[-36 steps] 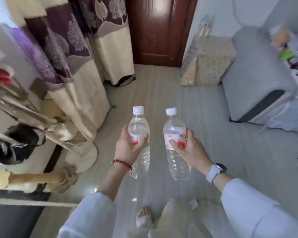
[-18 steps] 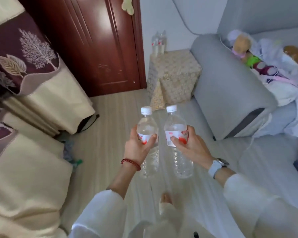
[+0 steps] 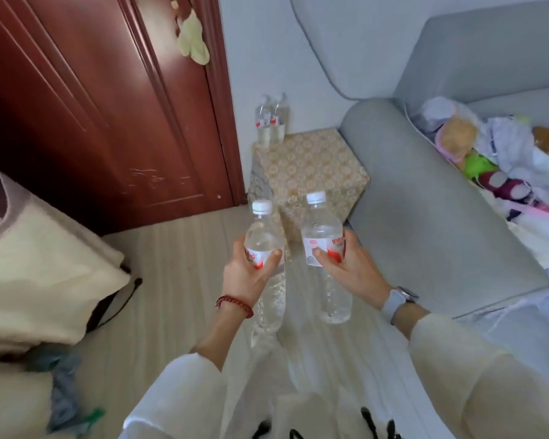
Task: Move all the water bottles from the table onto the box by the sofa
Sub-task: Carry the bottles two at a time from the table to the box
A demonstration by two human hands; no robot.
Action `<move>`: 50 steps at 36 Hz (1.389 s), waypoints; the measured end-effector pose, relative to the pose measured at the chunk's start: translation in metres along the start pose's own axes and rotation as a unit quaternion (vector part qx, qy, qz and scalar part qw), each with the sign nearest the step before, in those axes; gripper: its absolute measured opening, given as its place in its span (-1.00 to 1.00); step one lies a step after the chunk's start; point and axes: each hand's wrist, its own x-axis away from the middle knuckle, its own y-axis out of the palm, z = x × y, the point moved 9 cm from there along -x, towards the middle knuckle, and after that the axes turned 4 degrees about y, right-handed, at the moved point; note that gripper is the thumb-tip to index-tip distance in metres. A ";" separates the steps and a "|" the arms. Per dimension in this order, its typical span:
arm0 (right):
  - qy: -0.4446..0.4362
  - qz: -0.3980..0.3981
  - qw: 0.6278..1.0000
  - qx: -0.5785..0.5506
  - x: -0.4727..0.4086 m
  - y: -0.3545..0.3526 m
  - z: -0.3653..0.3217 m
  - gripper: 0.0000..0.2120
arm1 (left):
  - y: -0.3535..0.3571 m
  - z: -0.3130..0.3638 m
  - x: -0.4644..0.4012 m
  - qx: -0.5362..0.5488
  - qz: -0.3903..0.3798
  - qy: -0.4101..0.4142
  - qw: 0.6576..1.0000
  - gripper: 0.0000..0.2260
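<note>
Over the last second the patterned box [image 3: 311, 166] by the sofa [image 3: 425, 191] has drawn much nearer, two bottles [image 3: 271, 120] already on its far left corner, while the left hand [image 3: 248, 274] and right hand [image 3: 352, 267] each stay wrapped around an upright water bottle [image 3: 265, 245], so placing looks close.

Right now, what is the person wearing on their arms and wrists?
Both arms have loose, cream-white long sleeves. The left wrist has a red beaded bracelet. The right wrist has a smartwatch with a pale grey-blue strap and a dark face. No rings show on either hand.
</note>
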 end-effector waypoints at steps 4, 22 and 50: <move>0.018 0.003 1.000 -0.015 -0.088 -0.002 -0.024 -0.50 | 0.016 0.015 -0.097 -0.001 -0.015 0.006 1.000 -0.47; 0.080 -0.027 0.994 -0.068 -0.413 -0.045 -0.001 -0.43 | 0.154 0.026 -0.393 0.061 -0.033 -0.062 0.996 -0.40; 0.061 -0.060 0.993 -0.085 -0.712 0.024 0.105 -0.32 | 0.335 -0.050 -0.636 -0.050 -0.081 -0.043 0.995 -0.29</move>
